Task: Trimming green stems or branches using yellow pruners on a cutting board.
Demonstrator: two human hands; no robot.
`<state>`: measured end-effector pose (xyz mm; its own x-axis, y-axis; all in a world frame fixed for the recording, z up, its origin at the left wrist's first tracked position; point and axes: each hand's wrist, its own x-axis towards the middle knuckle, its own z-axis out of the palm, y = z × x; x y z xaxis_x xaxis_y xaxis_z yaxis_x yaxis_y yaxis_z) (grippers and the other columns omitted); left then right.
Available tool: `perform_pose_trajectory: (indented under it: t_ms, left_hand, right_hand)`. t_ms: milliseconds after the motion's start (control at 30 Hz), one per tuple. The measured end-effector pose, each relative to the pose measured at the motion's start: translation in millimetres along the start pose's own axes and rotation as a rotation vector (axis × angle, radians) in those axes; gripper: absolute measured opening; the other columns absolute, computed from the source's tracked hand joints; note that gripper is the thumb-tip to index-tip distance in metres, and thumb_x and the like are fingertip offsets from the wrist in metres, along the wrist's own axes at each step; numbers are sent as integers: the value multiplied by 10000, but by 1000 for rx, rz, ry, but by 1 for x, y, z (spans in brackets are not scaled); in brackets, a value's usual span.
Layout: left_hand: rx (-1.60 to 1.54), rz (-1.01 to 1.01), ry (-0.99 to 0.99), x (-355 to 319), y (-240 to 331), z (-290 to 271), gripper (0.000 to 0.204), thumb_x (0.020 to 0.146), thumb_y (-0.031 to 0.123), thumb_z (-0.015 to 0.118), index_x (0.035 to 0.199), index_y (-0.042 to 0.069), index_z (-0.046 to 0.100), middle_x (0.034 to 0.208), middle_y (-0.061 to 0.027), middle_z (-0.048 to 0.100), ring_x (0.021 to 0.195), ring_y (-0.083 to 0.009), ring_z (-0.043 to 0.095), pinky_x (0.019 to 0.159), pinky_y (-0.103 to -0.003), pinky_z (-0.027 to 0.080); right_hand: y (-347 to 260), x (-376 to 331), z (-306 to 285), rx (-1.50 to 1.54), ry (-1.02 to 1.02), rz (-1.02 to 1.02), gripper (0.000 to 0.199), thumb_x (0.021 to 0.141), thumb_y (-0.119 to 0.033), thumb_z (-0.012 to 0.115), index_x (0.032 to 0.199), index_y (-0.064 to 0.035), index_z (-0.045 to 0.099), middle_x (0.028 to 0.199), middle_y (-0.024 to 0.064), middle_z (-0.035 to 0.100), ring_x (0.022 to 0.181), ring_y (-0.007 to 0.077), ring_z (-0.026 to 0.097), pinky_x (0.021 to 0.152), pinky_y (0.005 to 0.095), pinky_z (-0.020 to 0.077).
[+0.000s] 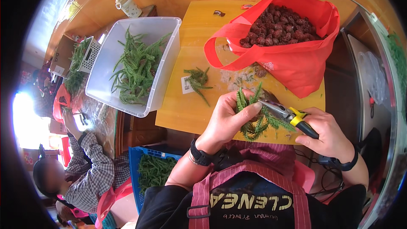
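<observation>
While a pine sprig (253, 128) is pinched by the left hand (228, 116), long-nose pliers (283, 112), clasped by the right hand (325, 132), are apparently worked there; steadiness seems needed.

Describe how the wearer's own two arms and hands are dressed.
Both the left hand and the right hand are ungloved. The left wrist wears a chunky black watch-like band, with what looks like a thin pale bracelet beside it. The right wrist wears a plain-looking black band. The black fabric sleeves are short, leaving both forearms uncovered.
</observation>
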<state>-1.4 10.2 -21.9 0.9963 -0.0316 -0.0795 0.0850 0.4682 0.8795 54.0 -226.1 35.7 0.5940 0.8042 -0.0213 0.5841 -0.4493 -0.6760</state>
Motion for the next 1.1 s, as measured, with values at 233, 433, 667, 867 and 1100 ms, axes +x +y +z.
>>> perform_pose_trajectory:
  t_ms: [233,433,667,867,1100]
  left_hand:
    - [14,-6,1,0,5,0,133,846,115,606,910,3,573,747,28,586,666,-19,507,614,-178,422]
    - [28,-25,-44,2,2,-6,111,841,108,607,880,7,581,729,37,579,660,-12,493,603,-171,410]
    - [77,-26,-23,1,5,-4,90,828,86,611,863,5,598,723,41,586,659,2,486,593,-166,404]
    - [71,-34,-20,-3,7,-6,114,828,87,627,897,1,598,732,30,591,666,-13,507,608,-175,425]
    - [-113,-40,-73,-5,4,-12,189,827,122,647,953,-4,584,751,-2,595,665,-62,545,619,-208,462]
  right_hand:
    - [1,2,4,24,58,-12,277,650,-199,724,721,16,563,666,132,559,787,375,569,706,401,459]
    - [5,1,6,6,69,-12,261,640,-193,731,660,-5,552,599,108,527,696,326,561,618,373,452]
    - [-5,2,1,-105,66,-45,239,630,-163,736,652,-4,559,562,117,484,595,307,501,529,384,408]
    - [-11,3,-6,-160,-14,47,221,642,-151,727,676,-5,565,599,104,528,616,279,525,554,359,423]
    - [-1,0,-1,264,-20,50,393,750,-360,684,666,-12,522,698,112,582,784,320,584,727,380,455]
